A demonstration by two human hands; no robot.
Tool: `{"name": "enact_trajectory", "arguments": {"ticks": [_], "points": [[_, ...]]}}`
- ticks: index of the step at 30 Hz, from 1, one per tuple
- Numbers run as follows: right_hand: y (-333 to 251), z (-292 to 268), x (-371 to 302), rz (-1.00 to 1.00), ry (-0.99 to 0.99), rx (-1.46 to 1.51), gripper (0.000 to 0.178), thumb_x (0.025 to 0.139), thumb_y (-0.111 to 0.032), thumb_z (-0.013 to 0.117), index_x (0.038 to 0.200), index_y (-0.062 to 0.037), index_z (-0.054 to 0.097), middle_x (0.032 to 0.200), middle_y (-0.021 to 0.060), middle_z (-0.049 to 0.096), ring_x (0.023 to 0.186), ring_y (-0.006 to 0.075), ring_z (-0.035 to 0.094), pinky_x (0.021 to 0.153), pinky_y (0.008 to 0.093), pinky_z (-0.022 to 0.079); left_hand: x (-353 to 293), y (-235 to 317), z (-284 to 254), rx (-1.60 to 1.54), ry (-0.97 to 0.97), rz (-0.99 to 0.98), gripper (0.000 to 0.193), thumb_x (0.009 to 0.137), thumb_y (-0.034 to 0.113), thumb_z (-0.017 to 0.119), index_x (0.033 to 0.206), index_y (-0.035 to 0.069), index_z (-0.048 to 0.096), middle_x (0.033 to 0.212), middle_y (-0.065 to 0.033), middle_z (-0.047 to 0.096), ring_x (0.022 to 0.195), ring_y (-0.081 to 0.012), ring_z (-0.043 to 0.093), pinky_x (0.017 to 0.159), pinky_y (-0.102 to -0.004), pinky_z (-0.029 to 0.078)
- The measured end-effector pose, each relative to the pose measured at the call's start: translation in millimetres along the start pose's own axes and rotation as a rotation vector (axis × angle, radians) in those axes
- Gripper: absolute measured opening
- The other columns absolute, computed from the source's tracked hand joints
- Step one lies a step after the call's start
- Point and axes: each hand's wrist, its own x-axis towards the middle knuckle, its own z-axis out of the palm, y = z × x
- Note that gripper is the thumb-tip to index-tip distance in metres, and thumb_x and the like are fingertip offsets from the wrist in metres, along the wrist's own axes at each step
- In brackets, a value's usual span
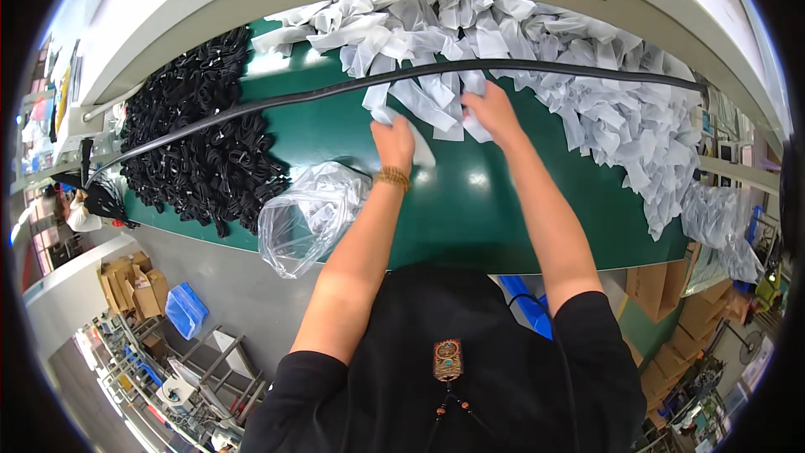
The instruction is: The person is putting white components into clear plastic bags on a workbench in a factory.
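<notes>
Surface: glossy green surface [470, 226] beside a grey floor [243, 273].
White pouch: flat, translucent [423, 151], over the middle of the surface, its free end slanting rightward from the left hand.
Left hand [392, 141]: fingers grasping the white pouch; a beaded bracelet [392, 176] circles the wrist.
Right hand [495, 111]: fingers pinching a second pouch [476, 128], which hangs below them.
Pouch heap [620, 101]: similar white pieces, loosely piled along the back and right side.
Black tube [335, 89]: spans the view above both hands.
Clear plastic bag [314, 210]: crumpled, near the left forearm, at the front edge.
Black cables [197, 143]: coiled bundles, massed on the left side.
Floor, left: cardboard boxes [134, 285] beside a blue bin [186, 310].
</notes>
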Motion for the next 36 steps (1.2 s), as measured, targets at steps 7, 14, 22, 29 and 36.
{"name": "enact_trajectory", "arguments": {"ticks": [7,14,22,29,36], "points": [[15,57,38,-0.181,0.328,-0.452,0.034,0.069,-0.023,0.072,0.090,0.0033,0.063,0.090,0.0246,0.065,0.084,0.0424,0.062,0.076,0.0457,0.050,33,45,37,0.672,-0.046,-0.031,0.057,0.081,0.049,0.057,0.110,0.001,0.065,0.116,-0.0270,0.060,0.109,-0.0425,0.057,0.098,-0.0447,0.042],[55,52,30,0.024,0.066,0.080,0.036,0.071,-0.006,0.072,0.105,0.0013,0.064,0.096,0.0073,0.067,0.091,0.0205,0.064,0.080,0.0337,0.050,25,5,-9,0.014,-0.226,-0.196,0.049,0.064,0.012,0.080,0.105,-0.007,0.059,0.098,-0.0128,0.066,0.086,-0.0233,0.065,0.076,-0.0352,0.053],[16,39,-83,0.056,-0.188,0.739,0.060,0.091,-0.042,0.060,0.134,-0.0027,0.045,0.129,0.0093,0.053,0.121,0.0204,0.048,0.102,0.0351,0.036,-44,17,-5,-0.006,-0.612,0.315,0.043,0.069,0.013,0.077,0.107,0.000,0.062,0.099,-0.0101,0.067,0.089,-0.0209,0.066,0.079,-0.0332,0.052],[1,38,-137,0.069,-0.410,0.941,0.094,0.084,-0.077,0.026,0.146,-0.0064,0.024,0.146,0.0085,0.035,0.137,0.0254,0.030,0.113,0.0432,0.022,-74,64,-49,0.106,-0.739,0.473,0.066,0.056,0.028,0.087,0.109,0.000,0.060,0.098,-0.0163,0.066,0.091,-0.0274,0.066,0.082,-0.0346,0.051],[-30,63,-175,-0.099,-0.555,0.730,0.108,0.077,-0.084,0.020,0.150,-0.0041,0.010,0.153,0.0095,0.024,0.141,0.0247,0.021,0.115,0.0422,0.015,-109,84,-125,0.054,-0.636,0.369,0.059,0.061,0.022,0.081,0.111,0.002,0.060,0.098,-0.0144,0.067,0.088,-0.0249,0.067,0.079,-0.0334,0.052]]}}
